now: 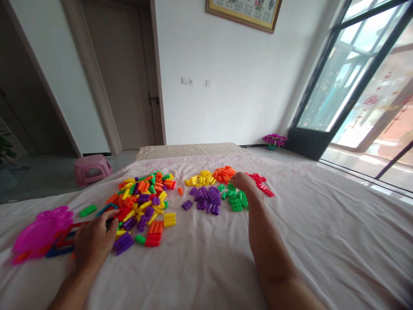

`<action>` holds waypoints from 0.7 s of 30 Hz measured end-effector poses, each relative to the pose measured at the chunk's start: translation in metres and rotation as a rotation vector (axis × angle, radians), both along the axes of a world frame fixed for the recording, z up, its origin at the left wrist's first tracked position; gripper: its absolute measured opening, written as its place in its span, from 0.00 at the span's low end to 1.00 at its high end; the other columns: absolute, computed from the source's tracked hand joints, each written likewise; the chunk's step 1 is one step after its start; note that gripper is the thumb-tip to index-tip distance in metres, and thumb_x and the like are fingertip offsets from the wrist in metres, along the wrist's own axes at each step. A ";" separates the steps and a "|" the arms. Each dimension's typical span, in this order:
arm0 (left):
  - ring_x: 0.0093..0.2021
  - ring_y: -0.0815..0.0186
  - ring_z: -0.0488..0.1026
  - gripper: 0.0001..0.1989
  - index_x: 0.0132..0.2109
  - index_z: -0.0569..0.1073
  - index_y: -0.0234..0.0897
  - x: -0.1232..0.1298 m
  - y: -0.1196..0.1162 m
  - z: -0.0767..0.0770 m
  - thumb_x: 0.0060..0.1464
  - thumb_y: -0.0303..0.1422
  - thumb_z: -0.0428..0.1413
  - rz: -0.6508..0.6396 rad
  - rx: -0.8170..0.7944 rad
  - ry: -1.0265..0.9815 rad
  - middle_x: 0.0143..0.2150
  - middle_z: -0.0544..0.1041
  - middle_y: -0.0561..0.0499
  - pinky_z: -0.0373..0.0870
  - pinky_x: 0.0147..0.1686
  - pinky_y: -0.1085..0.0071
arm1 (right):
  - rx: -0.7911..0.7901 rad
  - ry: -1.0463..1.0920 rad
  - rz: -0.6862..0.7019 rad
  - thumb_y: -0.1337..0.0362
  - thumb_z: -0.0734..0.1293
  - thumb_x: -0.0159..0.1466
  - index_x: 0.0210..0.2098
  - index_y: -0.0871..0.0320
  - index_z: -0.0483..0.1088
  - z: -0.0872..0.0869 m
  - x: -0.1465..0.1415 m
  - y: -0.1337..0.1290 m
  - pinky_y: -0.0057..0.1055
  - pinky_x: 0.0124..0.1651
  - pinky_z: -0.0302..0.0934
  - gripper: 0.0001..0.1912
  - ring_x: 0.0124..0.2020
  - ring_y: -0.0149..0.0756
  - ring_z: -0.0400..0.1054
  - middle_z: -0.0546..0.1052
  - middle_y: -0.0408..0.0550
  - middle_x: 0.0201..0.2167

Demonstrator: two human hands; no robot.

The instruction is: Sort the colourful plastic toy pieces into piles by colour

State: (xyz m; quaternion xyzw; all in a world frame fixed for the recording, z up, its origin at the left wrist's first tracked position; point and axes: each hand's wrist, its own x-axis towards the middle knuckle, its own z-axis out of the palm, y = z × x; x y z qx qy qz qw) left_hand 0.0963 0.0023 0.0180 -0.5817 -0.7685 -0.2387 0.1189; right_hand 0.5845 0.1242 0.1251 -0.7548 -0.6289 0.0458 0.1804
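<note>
My left hand (96, 237) is at the left edge of a mixed heap of plastic building blocks (142, 200) in several colours. Its fingers are bent, with a gap between thumb and fingertips, and no held piece shows. Beside it lie red and blue plastic frames (64, 243), partly hidden by the hand. Over a group of green blocks (237, 201) is my right hand (244, 183), its fingers closed together at a green block (231, 187). Purple blocks (206, 198), yellow blocks (201, 178), orange blocks (224, 174) and red blocks (263, 184) lie grouped by colour around it.
A pink plastic tray (43, 232) rests at the left, with a green block (88, 210) near it. One orange block (180, 190) lies between the heap and the groups. A wrinkled pale cloth (322, 232) covers the surface. Beyond stands a pink stool (93, 168).
</note>
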 end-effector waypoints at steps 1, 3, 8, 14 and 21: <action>0.44 0.52 0.76 0.20 0.52 0.77 0.39 -0.001 0.000 -0.001 0.63 0.40 0.45 0.001 -0.001 0.003 0.41 0.82 0.43 0.65 0.45 0.59 | -0.043 -0.030 -0.029 0.67 0.65 0.57 0.31 0.60 0.78 0.001 0.000 -0.001 0.29 0.31 0.55 0.09 0.26 0.36 0.70 0.78 0.53 0.28; 0.44 0.53 0.76 0.20 0.52 0.77 0.39 -0.001 0.001 -0.001 0.63 0.41 0.45 0.003 -0.001 0.009 0.41 0.82 0.43 0.65 0.45 0.59 | -0.090 -0.074 -0.029 0.67 0.63 0.61 0.36 0.59 0.79 0.003 -0.003 -0.002 0.29 0.33 0.56 0.11 0.29 0.36 0.71 0.79 0.54 0.32; 0.44 0.53 0.76 0.20 0.53 0.76 0.39 -0.001 0.000 -0.001 0.63 0.40 0.45 0.006 0.003 0.022 0.44 0.82 0.44 0.64 0.44 0.60 | -0.064 -0.126 0.251 0.66 0.61 0.64 0.36 0.59 0.79 0.007 -0.034 -0.003 0.26 0.34 0.54 0.13 0.34 0.34 0.72 0.80 0.52 0.35; 0.43 0.54 0.75 0.19 0.53 0.76 0.39 0.000 -0.001 0.000 0.63 0.40 0.46 0.001 0.008 0.025 0.44 0.82 0.44 0.63 0.45 0.60 | -0.050 -0.057 0.721 0.70 0.62 0.64 0.42 0.58 0.79 -0.008 -0.103 -0.012 0.25 0.39 0.58 0.15 0.40 0.35 0.73 0.81 0.49 0.41; 0.44 0.55 0.76 0.18 0.52 0.76 0.40 0.001 -0.001 -0.001 0.63 0.39 0.47 0.006 0.022 0.022 0.45 0.82 0.46 0.63 0.45 0.60 | 0.001 0.033 1.002 0.65 0.65 0.67 0.48 0.57 0.78 -0.046 -0.166 -0.037 0.28 0.45 0.61 0.13 0.44 0.38 0.74 0.80 0.51 0.45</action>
